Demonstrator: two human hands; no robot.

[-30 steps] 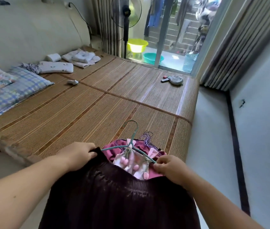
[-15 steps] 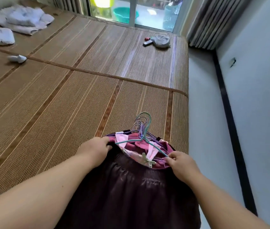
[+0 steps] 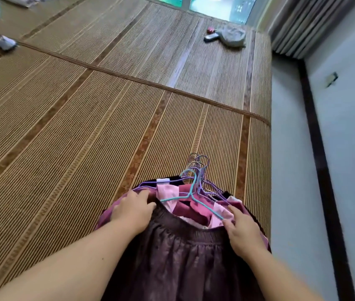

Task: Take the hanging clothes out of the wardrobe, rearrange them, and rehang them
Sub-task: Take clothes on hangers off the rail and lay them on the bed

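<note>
Head view: left hand (image 3: 132, 210) and right hand (image 3: 242, 231) grip opposite sides of the dark skirt (image 3: 183, 259).

The dark brown gathered fabric skirt (image 3: 183, 263) is cut off by the bottom edge; it hides most of the pink and maroon garments (image 3: 184, 207) beneath it.

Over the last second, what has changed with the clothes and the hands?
The bundle of clothes has been brought forward over the woven mat, hanger hooks leading; the view has tipped down. Unchanged: the left hand and right hand keep gripping the dark skirt at its waistband.
</note>
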